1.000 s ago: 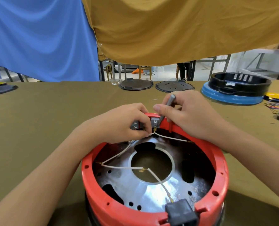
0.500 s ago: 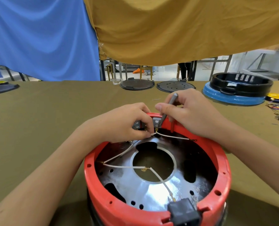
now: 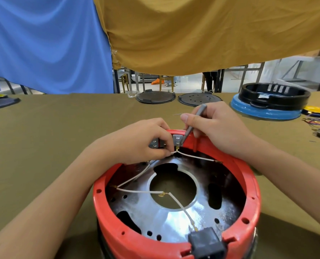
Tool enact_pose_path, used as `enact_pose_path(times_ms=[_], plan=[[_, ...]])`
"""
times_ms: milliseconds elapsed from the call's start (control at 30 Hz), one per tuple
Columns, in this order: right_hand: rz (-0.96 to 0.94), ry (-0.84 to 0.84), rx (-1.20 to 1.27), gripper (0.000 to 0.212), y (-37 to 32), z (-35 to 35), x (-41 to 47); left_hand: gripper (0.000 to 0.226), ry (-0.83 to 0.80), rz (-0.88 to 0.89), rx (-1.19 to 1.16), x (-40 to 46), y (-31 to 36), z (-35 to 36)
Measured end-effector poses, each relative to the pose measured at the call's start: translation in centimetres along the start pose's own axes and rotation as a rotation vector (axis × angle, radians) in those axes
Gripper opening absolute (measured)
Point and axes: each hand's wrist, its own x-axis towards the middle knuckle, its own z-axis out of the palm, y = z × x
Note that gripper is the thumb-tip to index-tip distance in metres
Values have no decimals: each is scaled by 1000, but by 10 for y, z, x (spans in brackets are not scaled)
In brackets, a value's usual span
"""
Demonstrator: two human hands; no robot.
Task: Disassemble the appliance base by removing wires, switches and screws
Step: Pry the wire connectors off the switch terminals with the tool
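Red round plastic base (image 3: pixel 252 184): left hand (image 3: pixel 142 141) pinches white wire (image 3: pixel 172 152), right hand (image 3: pixel 217 126) grips grey tool (image 3: pixel 194 120).

Two hands work over the worktop (image 3: pixel 43 128): the left (image 3: pixel 142 141) and the right (image 3: pixel 217 126), both at about 12 o'clock on the rim of one red appliance base (image 3: pixel 252 187). One grey tool (image 3: pixel 193 122) is in use. One black socket block (image 3: pixel 206 242) sits at 6 o'clock on that rim. Two dark round plates (image 3: pixel 155 97) (image 3: pixel 199 99) lie side by side at 12 o'clock on the far edge. One black ring (image 3: pixel 273 96) rests on one blue disc (image 3: pixel 264 111) at 2 o'clock. Two cloths hang behind, one blue (image 3: pixel 43 43), one mustard (image 3: pixel 211 30).
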Motion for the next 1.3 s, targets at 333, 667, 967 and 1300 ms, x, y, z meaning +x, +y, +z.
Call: enact_pose_path(times_ms=[333, 667, 967, 1300], plan=[[-55, -19, -58, 31, -2, -1, -2, 9, -15, 20, -25, -2, -1, -1], [80, -21, 45, 38, 2, 0, 2, 11, -26, 0, 0, -1, 0, -1], [-95, -12, -126, 29, -5, -1, -7, 9, -16, 9, -12, -1, 1, -2], [18, -39, -7, 37, -1, -1, 2, 9, -9, 11, 1, 0, 0, 0]])
